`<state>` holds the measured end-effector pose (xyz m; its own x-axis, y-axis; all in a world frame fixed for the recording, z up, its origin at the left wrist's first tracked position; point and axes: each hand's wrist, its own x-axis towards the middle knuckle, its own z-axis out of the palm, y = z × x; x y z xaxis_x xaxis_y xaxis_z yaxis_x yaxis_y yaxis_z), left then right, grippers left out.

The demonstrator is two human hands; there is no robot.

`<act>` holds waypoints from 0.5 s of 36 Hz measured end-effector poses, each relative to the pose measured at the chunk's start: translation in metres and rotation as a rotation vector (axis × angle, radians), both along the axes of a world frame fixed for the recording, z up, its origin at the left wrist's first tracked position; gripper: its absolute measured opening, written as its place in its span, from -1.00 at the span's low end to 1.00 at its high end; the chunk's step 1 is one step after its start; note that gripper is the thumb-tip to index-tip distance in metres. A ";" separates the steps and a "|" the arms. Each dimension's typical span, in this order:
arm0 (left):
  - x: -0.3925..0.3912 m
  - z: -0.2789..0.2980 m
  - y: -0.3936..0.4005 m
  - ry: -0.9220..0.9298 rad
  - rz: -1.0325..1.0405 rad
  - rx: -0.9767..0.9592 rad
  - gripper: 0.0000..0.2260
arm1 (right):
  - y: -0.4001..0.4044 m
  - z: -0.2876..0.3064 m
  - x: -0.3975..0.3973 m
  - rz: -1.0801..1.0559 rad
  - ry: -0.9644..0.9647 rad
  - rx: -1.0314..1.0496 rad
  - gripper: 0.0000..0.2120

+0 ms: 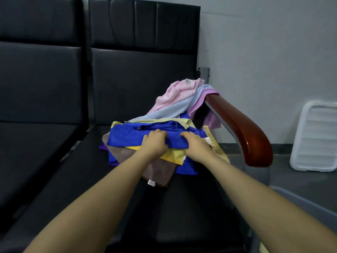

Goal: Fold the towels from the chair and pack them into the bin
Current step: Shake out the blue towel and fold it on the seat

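A heap of towels lies on the black chair seat (182, 207). On top is a blue towel (127, 136). My left hand (155, 143) grips its near edge with curled fingers, and my right hand (195, 143) grips the same edge just to the right. Under it lie a yellow towel (175, 156), a brown towel (156, 170) with a white tag, and a purple one (102, 146). Pink (175, 94), light blue (175, 108) and lilac towels (209, 94) drape over the back of the wooden armrest (244, 128).
A white plastic lid or tray (315, 137) leans against the grey wall at the right. A grey bin rim (300, 199) shows at the lower right beside the chair. Another black seat (36, 143) adjoins on the left.
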<state>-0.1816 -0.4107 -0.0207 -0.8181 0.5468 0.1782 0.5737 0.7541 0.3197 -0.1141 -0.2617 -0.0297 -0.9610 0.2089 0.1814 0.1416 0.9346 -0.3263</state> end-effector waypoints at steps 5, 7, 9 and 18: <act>-0.006 -0.014 0.000 0.084 0.000 -0.044 -0.63 | 0.002 -0.012 -0.010 -0.042 0.081 0.314 -0.59; -0.007 -0.015 0.000 0.097 0.009 -0.031 -0.62 | 0.002 -0.011 -0.013 -0.069 0.156 0.229 -0.63; -0.007 -0.014 -0.001 0.123 0.031 -0.027 -0.63 | 0.001 -0.003 -0.012 -0.098 0.262 -0.001 -0.65; -0.002 0.015 -0.016 0.243 0.299 0.253 -0.82 | -0.022 0.055 0.001 -0.072 0.536 -0.475 -0.80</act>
